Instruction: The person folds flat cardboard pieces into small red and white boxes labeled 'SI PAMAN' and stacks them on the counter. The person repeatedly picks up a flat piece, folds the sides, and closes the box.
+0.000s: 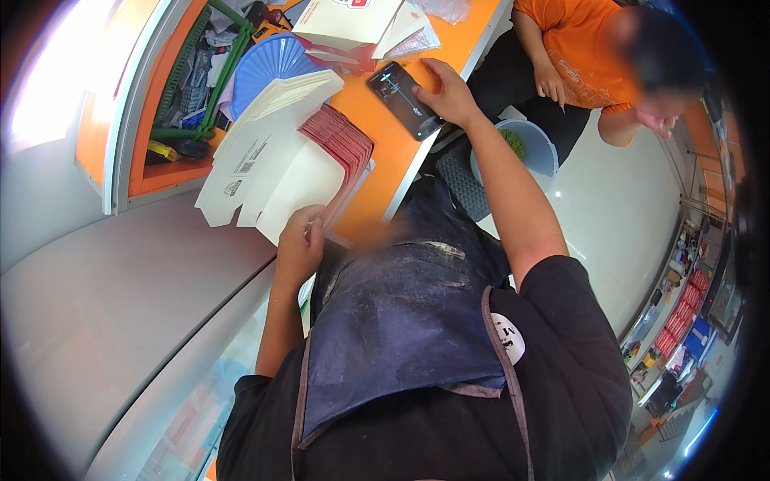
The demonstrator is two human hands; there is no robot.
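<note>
My left hand (300,243) is closed at the near corner of a stack of flat paper cartons (309,172), with the thumb and fingers pinching the edge. The cartons are cream-white on their broad faces, with layered red edges along one side. My right hand (449,93) is beside a black smartphone (403,100) lying on the orange table. Its thumb is over the phone's lit screen and the other fingers are apart past the phone's edge; whether the thumb touches the glass I cannot tell.
A blue fan-shaped plastic piece (273,70) and a green basket (180,84) are beyond the cartons. More cartons (345,22) lie at the table's far end. Another person in an orange shirt (573,52) sits at right, near a pale bucket (539,152) with greens inside.
</note>
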